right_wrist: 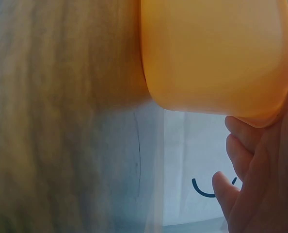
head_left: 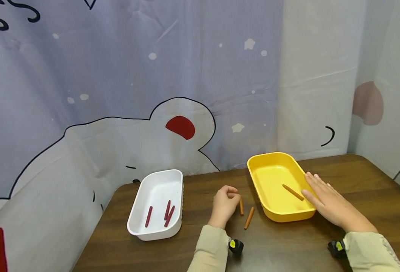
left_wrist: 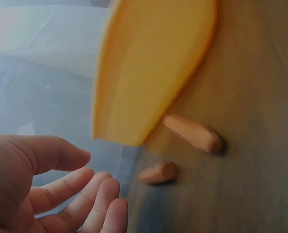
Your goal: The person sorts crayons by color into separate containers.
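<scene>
My left hand (head_left: 224, 204) hovers over the table beside two short orange-brown, crayon-like sticks. One stick (head_left: 241, 207) lies close to its fingertips, and the other stick (head_left: 249, 218) lies nearer the yellow tray. In the left wrist view the thumb and loosely bent fingers (left_wrist: 105, 194) are apart, with nothing between them. My right hand (head_left: 332, 206) rests with straight fingers against the right rim of the yellow tray (head_left: 264, 189). A single orange-brown stick (head_left: 292, 192) lies inside that tray. In the right wrist view the tray's outer wall (right_wrist: 216, 58) hides part of the hand.
A white tray (head_left: 153, 181) stands on the left of the wooden table (head_left: 281, 249) and holds three dark red sticks (head_left: 149, 216). A printed curtain (head_left: 135, 143) hangs right behind the table.
</scene>
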`<act>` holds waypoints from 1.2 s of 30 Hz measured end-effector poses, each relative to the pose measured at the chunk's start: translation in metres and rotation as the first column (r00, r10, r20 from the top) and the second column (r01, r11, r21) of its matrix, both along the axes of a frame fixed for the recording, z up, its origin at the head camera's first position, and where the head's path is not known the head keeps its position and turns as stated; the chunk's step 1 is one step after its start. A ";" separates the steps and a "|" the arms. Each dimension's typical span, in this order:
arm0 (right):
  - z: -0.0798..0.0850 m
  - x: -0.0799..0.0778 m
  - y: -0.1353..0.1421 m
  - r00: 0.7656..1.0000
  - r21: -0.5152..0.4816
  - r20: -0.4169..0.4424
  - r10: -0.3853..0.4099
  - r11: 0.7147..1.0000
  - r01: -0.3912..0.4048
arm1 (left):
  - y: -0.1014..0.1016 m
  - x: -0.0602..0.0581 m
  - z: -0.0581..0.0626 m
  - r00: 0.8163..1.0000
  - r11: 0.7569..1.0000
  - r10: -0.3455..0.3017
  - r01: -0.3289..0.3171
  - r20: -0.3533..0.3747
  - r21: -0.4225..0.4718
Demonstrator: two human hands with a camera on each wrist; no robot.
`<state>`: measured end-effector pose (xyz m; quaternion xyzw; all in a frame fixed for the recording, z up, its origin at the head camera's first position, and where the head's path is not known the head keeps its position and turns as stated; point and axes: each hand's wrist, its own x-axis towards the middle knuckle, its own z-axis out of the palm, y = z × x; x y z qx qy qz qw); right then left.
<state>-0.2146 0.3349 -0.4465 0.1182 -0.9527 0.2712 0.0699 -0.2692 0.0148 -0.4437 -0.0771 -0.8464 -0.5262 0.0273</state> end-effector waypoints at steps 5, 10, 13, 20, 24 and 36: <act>0.001 -0.001 0.002 1.000 -0.002 0.011 -0.001 1.000 0.001 | 0.002 -0.003 -0.007 1.000 0.999 0.001 0.000 0.017 -0.049; 0.001 -0.001 0.002 1.000 0.005 0.007 -0.005 1.000 0.005 | 0.004 -0.004 -0.013 0.999 0.996 -0.019 0.022 0.040 -0.090; 0.000 -0.001 0.001 1.000 0.011 0.009 -0.006 1.000 0.006 | 0.006 -0.003 -0.014 0.999 0.993 0.000 0.004 0.038 -0.117; 0.002 0.000 0.001 1.000 0.034 0.005 -0.013 0.999 0.013 | 0.010 0.000 -0.016 0.999 0.986 0.044 -0.043 0.006 -0.160; 0.004 0.000 0.000 1.000 0.035 0.007 -0.011 0.999 0.011 | 0.011 0.000 -0.016 0.999 0.985 0.049 -0.049 -0.005 -0.164; 0.000 -0.001 0.001 1.000 0.034 0.005 -0.003 0.999 0.003 | 0.012 0.004 -0.013 0.997 0.972 0.065 -0.073 -0.046 -0.225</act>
